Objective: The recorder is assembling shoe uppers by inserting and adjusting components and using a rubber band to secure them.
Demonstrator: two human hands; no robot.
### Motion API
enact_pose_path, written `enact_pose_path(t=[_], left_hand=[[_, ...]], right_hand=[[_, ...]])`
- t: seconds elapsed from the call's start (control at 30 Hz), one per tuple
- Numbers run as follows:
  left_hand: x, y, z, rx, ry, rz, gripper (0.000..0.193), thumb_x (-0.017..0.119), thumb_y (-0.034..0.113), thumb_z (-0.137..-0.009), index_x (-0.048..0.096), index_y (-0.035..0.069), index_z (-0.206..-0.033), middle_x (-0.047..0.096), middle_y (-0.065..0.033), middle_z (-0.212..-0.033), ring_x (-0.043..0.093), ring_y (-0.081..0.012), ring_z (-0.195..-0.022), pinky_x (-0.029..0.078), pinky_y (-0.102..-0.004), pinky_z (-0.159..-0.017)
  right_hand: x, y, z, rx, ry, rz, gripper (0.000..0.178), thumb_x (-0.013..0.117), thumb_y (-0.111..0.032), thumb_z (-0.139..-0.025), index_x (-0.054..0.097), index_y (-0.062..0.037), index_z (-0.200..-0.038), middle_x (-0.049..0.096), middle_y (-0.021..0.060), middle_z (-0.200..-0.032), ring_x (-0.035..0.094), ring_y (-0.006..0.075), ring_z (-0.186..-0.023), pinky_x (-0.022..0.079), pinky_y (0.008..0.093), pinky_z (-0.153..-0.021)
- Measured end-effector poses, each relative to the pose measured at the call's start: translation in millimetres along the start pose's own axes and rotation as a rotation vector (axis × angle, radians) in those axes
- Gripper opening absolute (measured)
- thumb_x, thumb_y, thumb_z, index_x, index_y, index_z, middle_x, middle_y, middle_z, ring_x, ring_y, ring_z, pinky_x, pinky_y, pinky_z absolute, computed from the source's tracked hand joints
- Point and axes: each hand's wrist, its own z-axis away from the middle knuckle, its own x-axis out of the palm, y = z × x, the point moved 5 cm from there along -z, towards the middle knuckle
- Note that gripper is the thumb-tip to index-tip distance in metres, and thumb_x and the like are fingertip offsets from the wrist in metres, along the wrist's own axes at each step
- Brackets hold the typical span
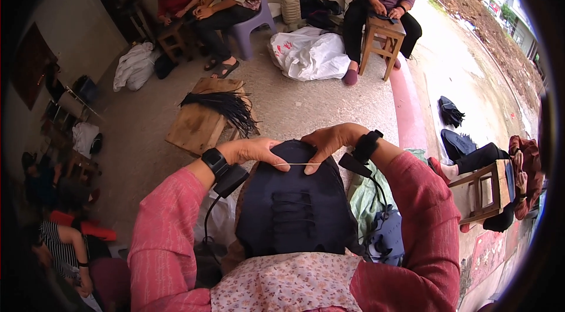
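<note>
A thin white cord runs taut between my thumbs. My left hand is closed on its left end, and my right hand grips the right end. Between and below my hands lies a dark navy fabric piece with several rows of black lace across its middle. It rests in front of my flowered apron. The far, narrow edge of the dark material sits between my hands; my fingers are partly hidden behind it.
Ahead stands a low wooden stool with a bundle of black laces on it. A white sack lies farther off. Several people sit around on stools. Green sacking and blue-grey cut pieces are at my right.
</note>
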Motion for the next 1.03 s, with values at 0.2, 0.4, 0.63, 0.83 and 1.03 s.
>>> enact_pose_path(t=[0.2,0.4,0.63,0.83,1.03], left_hand=[[9,16,20,0.067,0.038,0.002,0.071,0.088,0.024,-0.069,0.056,-0.004,-0.126,0.066,-0.0092,-0.113,0.062,-0.0141,-0.102,0.048,-0.0267,-0.094],[21,36,39,0.021,0.061,-0.090,0.071,0.090,0.026,-0.066,0.059,-0.005,-0.121,0.068,-0.0110,-0.110,0.065,-0.0163,-0.097,0.052,-0.0274,-0.088],[59,60,63,0.098,-0.051,-0.114,0.066,0.090,0.024,-0.065,0.061,-0.003,-0.118,0.069,-0.0097,-0.108,0.065,-0.0148,-0.093,0.054,-0.0274,-0.084],[74,63,82,0.177,-0.024,-0.163,0.061,0.089,0.022,-0.067,0.062,-0.004,-0.114,0.069,-0.0074,-0.103,0.064,-0.0132,-0.090,0.053,-0.0265,-0.084],[78,55,102,0.214,0.046,-0.161,0.074,0.089,0.020,-0.067,0.054,-0.002,-0.129,0.065,-0.0080,-0.119,0.059,-0.0141,-0.105,0.046,-0.0282,-0.098]], right_hand=[[1,-26,20,-0.133,0.016,-0.155,0.089,0.087,-0.053,-0.066,0.057,0.0061,-0.125,0.068,0.0172,-0.113,0.064,0.0277,-0.109,0.049,0.0340,-0.096],[16,-41,44,-0.203,-0.022,-0.351,0.083,0.089,-0.041,-0.068,0.055,0.0052,-0.129,0.067,0.0149,-0.115,0.063,0.0247,-0.109,0.049,0.0325,-0.096],[43,-54,86,-0.268,-0.047,-0.461,0.093,0.090,-0.030,-0.070,0.040,0.0064,-0.139,0.060,0.0159,-0.128,0.056,0.0216,-0.119,0.045,0.0329,-0.103],[92,-24,97,-0.246,-0.046,-0.534,0.091,0.087,-0.022,-0.075,0.033,0.0064,-0.142,0.054,0.0124,-0.136,0.051,0.0165,-0.123,0.043,0.0317,-0.106],[126,-10,97,-0.269,-0.003,-0.680,0.082,0.083,-0.020,-0.080,0.035,0.0054,-0.141,0.055,0.0060,-0.134,0.051,0.0095,-0.118,0.047,0.0278,-0.101]])
